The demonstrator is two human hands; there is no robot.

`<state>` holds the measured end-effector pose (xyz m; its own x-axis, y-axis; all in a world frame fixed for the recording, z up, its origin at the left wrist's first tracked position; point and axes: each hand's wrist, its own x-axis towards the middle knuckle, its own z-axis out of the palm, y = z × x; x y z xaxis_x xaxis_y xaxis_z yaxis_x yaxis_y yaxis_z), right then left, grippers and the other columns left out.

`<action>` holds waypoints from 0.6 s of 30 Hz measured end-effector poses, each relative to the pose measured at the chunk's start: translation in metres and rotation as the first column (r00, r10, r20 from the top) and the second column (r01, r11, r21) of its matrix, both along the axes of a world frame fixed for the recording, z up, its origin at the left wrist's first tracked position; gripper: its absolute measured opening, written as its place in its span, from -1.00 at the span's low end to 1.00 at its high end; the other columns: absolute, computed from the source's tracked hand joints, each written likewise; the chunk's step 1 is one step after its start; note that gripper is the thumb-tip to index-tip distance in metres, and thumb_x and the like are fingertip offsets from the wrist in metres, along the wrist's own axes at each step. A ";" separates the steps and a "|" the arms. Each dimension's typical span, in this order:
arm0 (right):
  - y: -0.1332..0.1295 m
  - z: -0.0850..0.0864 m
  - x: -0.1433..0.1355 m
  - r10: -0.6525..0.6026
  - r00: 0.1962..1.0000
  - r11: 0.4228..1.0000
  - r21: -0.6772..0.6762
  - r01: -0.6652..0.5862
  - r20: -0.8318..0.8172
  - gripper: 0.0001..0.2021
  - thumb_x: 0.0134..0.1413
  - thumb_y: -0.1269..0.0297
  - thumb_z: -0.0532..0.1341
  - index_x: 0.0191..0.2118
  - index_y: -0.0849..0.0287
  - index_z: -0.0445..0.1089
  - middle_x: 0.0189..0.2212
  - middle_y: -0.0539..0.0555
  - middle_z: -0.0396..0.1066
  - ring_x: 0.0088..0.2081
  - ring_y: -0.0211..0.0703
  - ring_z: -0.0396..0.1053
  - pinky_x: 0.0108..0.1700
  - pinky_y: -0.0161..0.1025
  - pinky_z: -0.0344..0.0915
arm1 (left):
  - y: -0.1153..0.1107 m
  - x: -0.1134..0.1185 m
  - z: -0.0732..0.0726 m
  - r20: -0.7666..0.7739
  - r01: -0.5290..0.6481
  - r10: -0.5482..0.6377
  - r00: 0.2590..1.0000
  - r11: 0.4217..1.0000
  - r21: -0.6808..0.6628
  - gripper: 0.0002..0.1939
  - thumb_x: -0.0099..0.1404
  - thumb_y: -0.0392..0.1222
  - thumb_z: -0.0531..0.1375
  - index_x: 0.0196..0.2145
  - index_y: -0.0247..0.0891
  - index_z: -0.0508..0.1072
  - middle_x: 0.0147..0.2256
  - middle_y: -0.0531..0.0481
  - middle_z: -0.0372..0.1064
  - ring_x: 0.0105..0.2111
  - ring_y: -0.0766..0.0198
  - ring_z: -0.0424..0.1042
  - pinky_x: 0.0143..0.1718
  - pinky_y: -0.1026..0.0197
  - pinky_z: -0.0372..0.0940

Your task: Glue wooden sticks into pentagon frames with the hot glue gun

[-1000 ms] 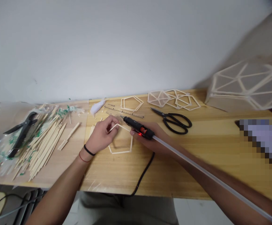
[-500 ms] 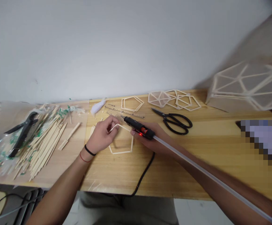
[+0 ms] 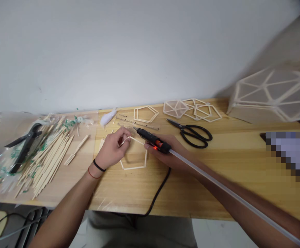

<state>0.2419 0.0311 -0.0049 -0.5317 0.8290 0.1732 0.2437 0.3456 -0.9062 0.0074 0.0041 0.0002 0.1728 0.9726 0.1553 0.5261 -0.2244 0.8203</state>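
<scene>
My left hand [image 3: 115, 146] pinches the top left part of a pentagonal wooden stick frame [image 3: 134, 168], close to its upper corner. In my right hand [image 3: 174, 153] is a black glue gun [image 3: 153, 140] with a lit red light, its nozzle pointing up and left just beyond that corner. A long translucent glue stick [image 3: 209, 175] runs out of the gun's back over my right forearm. The fingertips of my right hand are beside the frame's upper right corner; whether they touch it I cannot tell.
Black scissors [image 3: 196, 135] lie right of the gun. Behind are a ruler [image 3: 139, 124], pentagon frames [image 3: 146, 114] and a panelled stick structure [image 3: 273, 94]. Loose sticks [image 3: 50, 165] and black pliers [image 3: 26, 148] lie left. A black cable [image 3: 160, 193] crosses the table's front edge.
</scene>
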 end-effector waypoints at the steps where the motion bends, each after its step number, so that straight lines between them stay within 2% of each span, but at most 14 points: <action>1: 0.000 0.000 0.000 -0.002 1.000 1.000 0.002 0.002 0.003 -0.79 0.26 0.12 0.30 -0.35 0.10 0.37 -0.51 -0.02 0.33 -0.45 -0.13 0.28 -0.38 -0.18 0.22 | 0.000 0.000 0.000 0.000 0.000 0.000 1.000 1.000 0.002 -0.93 0.43 -0.21 0.19 -0.26 -0.18 0.39 -0.53 0.17 0.28 -0.53 0.34 0.24 -0.46 0.26 0.10; 14: 0.000 -0.002 0.001 0.031 0.999 0.999 0.038 -0.030 -0.009 -0.76 0.31 0.15 0.26 -0.38 0.09 0.31 -0.53 -0.07 0.25 -0.48 -0.20 0.24 -0.41 -0.22 0.18 | -0.001 0.000 -0.001 0.000 -0.001 0.001 1.000 1.000 0.011 -0.92 0.43 -0.19 0.19 -0.26 -0.19 0.40 -0.52 0.17 0.29 -0.52 0.35 0.26 -0.46 0.27 0.11; 18: 0.000 -0.001 0.001 0.027 1.000 0.999 0.047 -0.027 -0.008 -0.78 0.31 0.17 0.26 -0.37 0.09 0.32 -0.51 -0.04 0.30 -0.46 -0.17 0.26 -0.41 -0.21 0.19 | -0.001 0.000 0.000 -0.003 -0.003 0.003 1.000 1.000 0.010 -0.92 0.43 -0.20 0.19 -0.27 -0.19 0.40 -0.53 0.17 0.30 -0.53 0.36 0.25 -0.46 0.28 0.10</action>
<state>0.2425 0.0306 -0.0054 -0.5522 0.8050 0.2167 0.2255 0.3945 -0.8908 0.0074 0.0035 -0.0001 0.1701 0.9717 0.1642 0.5294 -0.2306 0.8164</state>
